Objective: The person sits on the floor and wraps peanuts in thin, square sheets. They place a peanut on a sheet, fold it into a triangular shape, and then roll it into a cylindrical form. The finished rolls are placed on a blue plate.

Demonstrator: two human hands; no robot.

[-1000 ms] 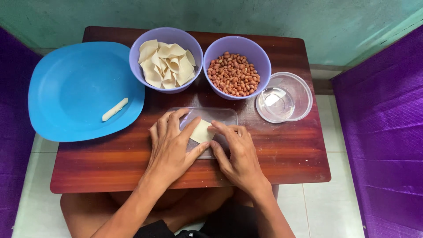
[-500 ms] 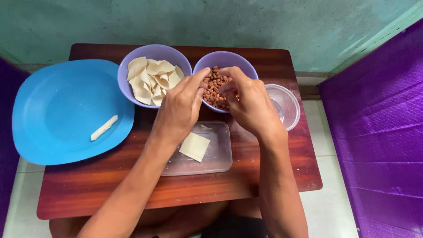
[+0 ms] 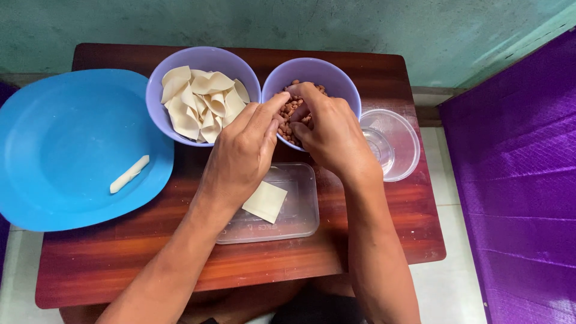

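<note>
Both hands reach into the lilac plastic bowl of reddish-brown peanuts (image 3: 295,108) at the back of the dark wooden bench (image 3: 120,264).

The right hand (image 3: 333,135) curls its fingers together down into the nuts, seemingly pinching some, though the grip itself is hidden. The left hand (image 3: 243,153) lays its fingers pressed together and extended against the bowl's near rim, holding nothing. A pale square dough wrapper (image 3: 266,201) lies in the clear shallow plastic tray (image 3: 300,219) below. Risk, as I judge it: loosely pinched nuts could spill onto the bench, or into the clear round water dish (image 3: 396,144) just beside the bowl.
</note>
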